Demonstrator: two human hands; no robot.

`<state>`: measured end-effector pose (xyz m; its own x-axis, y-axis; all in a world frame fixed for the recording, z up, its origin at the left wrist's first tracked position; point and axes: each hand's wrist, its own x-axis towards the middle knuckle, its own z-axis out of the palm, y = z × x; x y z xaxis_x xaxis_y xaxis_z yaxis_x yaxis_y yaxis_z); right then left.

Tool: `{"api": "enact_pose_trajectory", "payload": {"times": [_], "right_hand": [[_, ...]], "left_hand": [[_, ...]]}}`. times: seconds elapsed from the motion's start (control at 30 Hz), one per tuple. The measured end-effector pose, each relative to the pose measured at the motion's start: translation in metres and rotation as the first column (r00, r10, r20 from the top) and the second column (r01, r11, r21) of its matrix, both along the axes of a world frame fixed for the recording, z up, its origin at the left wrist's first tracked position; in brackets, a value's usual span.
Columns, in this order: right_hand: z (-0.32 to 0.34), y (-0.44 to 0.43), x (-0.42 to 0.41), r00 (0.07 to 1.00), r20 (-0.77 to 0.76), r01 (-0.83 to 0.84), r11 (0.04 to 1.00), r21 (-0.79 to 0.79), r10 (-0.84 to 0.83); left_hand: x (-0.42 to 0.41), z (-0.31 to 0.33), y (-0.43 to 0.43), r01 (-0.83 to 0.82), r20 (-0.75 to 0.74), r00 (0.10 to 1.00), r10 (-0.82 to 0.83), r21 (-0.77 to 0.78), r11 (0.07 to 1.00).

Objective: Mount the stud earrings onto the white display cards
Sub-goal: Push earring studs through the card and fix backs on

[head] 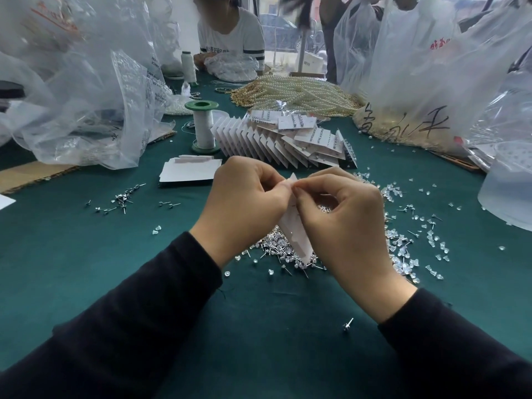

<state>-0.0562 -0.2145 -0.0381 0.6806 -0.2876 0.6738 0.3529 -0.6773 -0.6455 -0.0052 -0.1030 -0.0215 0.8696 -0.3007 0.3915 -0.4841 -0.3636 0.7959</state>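
Note:
A white display card (296, 228) stands edge-on between my hands, above the green table. My left hand (244, 205) pinches its upper edge from the left. My right hand (342, 217) pinches the same upper part from the right; whether it holds a stud is hidden by the fingers. Under the card lies a pile of stud earrings (285, 251). Clear earring backs (408, 251) are scattered to the right. A fanned row of filled cards (288, 142) lies behind my hands. Blank cards (187, 171) are stacked at the left.
A green-capped thread spool (203, 125) stands behind the blank cards. Loose studs (121, 200) lie at the left and one stud (348, 325) near me. Plastic bags (86, 90) crowd the left and right. Pearl strands (296, 93) lie at the back, where another person sits.

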Motion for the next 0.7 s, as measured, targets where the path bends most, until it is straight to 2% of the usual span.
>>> {"api": "enact_pose_trajectory", "payload": {"times": [0.17, 0.7], "right_hand": [[0.0041, -0.0048, -0.0006, 0.998, -0.058, -0.008, 1.000, 0.023, 0.009], [0.0020, -0.0037, -0.0002, 0.998, -0.061, 0.028, 0.998, -0.054, -0.031]], "left_hand": [[0.0043, -0.0015, 0.0000, 0.024, -0.083, 0.996, -0.030, -0.070, 0.997], [0.0022, -0.0037, -0.0011, -0.016, 0.030, 0.999, 0.015, 0.016, 1.000]]}}
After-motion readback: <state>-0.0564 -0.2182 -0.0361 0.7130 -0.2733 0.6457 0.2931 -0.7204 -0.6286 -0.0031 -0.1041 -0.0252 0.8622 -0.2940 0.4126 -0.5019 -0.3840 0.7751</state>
